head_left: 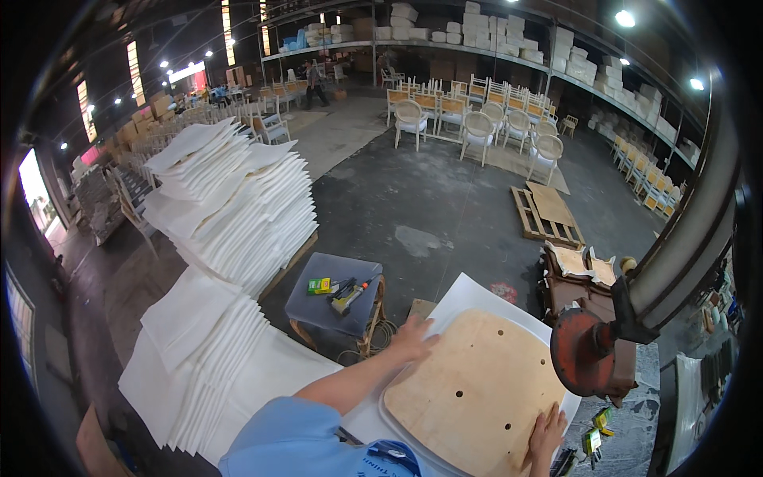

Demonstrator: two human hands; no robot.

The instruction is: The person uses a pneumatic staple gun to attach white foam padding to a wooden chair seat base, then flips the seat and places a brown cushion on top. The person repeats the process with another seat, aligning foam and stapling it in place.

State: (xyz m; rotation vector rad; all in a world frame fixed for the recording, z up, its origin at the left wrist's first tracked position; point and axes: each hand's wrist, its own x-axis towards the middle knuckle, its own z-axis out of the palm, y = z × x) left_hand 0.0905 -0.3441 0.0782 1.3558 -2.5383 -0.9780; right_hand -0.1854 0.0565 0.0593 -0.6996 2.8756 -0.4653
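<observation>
A rounded plywood seat board (477, 389) with a few drilled holes lies on top of a white foam sheet (469, 296). My left hand (413, 336) rests flat with spread fingers on the board's far left corner. My right hand (547, 433) presses on the board's near right edge, fingers on the wood. Neither hand is closed around anything.
Tall stacks of white foam sheets (238, 199) stand to the left, lower ones (199, 350) nearer. A grey padded stool (330, 298) holds a staple gun and a small box. A red machine part (588, 354) and a metal arm stand at right. Wooden pallets and several chairs lie beyond.
</observation>
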